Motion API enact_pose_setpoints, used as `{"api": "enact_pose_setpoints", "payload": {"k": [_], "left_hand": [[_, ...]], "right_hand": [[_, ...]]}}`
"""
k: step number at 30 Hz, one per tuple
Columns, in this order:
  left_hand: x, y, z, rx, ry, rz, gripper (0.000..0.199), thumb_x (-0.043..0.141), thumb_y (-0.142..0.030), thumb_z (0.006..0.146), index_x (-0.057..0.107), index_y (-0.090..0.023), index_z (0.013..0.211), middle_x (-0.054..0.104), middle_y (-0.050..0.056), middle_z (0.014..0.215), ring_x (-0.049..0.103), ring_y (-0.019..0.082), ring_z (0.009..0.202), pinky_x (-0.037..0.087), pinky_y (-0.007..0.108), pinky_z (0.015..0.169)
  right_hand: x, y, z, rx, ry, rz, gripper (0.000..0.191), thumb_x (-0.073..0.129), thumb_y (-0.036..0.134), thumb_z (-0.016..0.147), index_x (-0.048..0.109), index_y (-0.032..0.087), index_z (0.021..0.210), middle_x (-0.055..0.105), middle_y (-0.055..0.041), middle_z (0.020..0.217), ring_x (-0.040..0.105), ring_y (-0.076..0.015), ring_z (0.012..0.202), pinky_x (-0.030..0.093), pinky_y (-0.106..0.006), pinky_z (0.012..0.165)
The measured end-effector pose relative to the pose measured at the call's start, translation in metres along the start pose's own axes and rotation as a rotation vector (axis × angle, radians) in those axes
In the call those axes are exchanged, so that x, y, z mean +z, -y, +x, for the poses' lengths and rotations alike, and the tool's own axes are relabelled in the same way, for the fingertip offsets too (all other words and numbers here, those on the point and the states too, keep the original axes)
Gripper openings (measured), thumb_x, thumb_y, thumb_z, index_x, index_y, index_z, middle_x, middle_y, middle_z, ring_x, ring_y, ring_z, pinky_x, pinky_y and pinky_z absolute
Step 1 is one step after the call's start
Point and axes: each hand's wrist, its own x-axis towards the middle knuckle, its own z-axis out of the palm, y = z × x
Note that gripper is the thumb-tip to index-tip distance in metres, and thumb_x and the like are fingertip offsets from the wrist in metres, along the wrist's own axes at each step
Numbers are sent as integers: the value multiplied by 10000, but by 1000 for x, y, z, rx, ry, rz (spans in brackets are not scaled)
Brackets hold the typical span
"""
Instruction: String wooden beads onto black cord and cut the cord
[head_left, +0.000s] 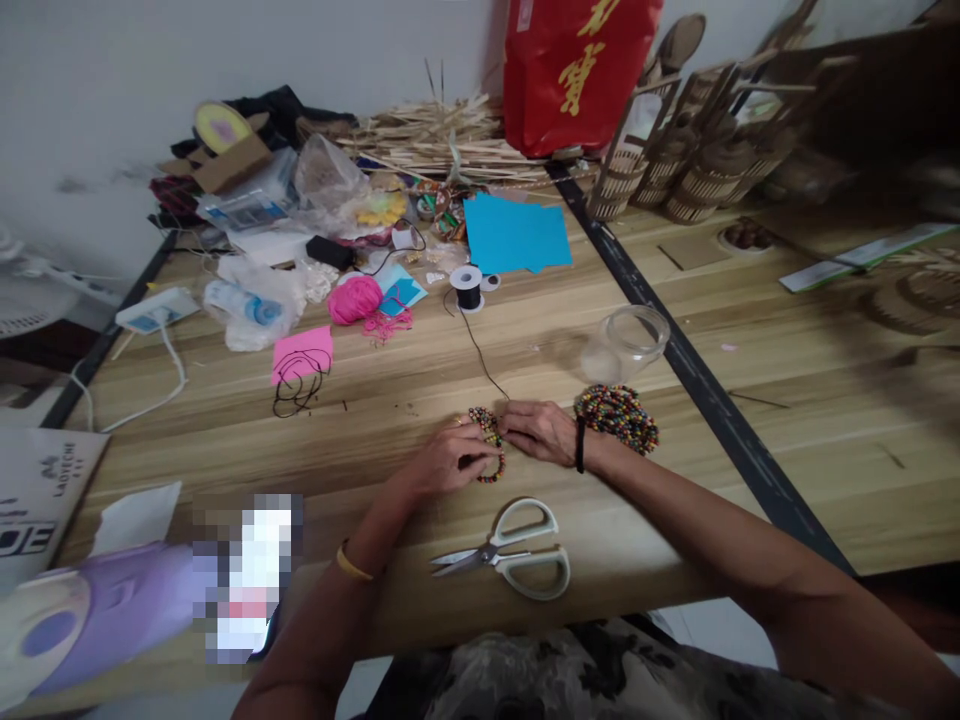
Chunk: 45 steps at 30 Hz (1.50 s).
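Observation:
A small string of multicoloured beads (491, 468) lies on the wooden table between my hands. My left hand (452, 455) is closed on its left side, fingers bent over the beads. At the strand's upper right, my right hand (538, 432) pinches something too small to make out, close to where a thin black cord ends. That cord runs up to a white spool of black cord (467, 290). Beside my right wrist sits a larger coil of multicoloured beads (619, 418). Scissors with pale handles (501, 552) lie below my hands, blades slightly apart.
A clear jar (637, 338) stands behind the bead coil. Pink yarn (355, 300), blue paper (516, 235) and plastic bags fill the back left. A blurred-out phone (255, 575) and a purple object (124, 610) lie at the front left. Woven baskets (701, 180) stand at the back right.

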Motion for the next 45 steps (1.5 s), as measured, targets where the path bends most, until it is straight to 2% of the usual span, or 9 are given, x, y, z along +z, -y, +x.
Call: {"api": "enact_pose_setpoints", "payload": {"k": [8,16,21,24,33,45], "left_hand": [[1,4,-1,-21,-84,-14,217,502,-208,865,699,-158,942,648,68,783,547,161,778,425,339,817],[4,5,-1,-32,-60,31,188,527,-208,857,704,-168,906,644,63,777,556,170,792,423,340,830],[12,8,0,-113,-220,-7,148,542,-193,852,683,-159,878,643,62,806,565,162,797,443,303,771],[14,7,2,-166,-266,-32,93,601,-193,815,670,-150,862,644,63,840,575,159,809,452,288,759],[19,4,4,-200,-217,-1,104,600,-250,828,667,-171,838,640,58,880,569,179,882,443,317,833],[18,3,4,-253,-237,-120,122,637,-257,795,635,-153,731,629,33,766,565,151,754,434,270,738]], "right_hand": [[0,-1,0,15,16,18,183,411,223,950,586,171,935,579,-55,877,554,-148,802,430,-234,694],[-1,-1,2,13,-27,155,176,435,244,943,584,171,884,588,-58,860,564,-150,799,435,-236,711],[-3,-2,3,-7,-20,161,168,445,264,941,589,183,911,597,-59,878,571,-154,798,442,-244,707],[-3,-1,4,-26,-25,164,180,435,274,947,589,182,926,599,-66,882,574,-155,798,452,-250,706],[-2,7,6,-70,-56,182,220,392,279,967,588,180,955,597,-79,874,575,-159,808,479,-266,710],[-1,11,7,-65,-88,226,195,412,286,963,580,188,964,593,-87,907,579,-162,832,495,-281,727]]}}
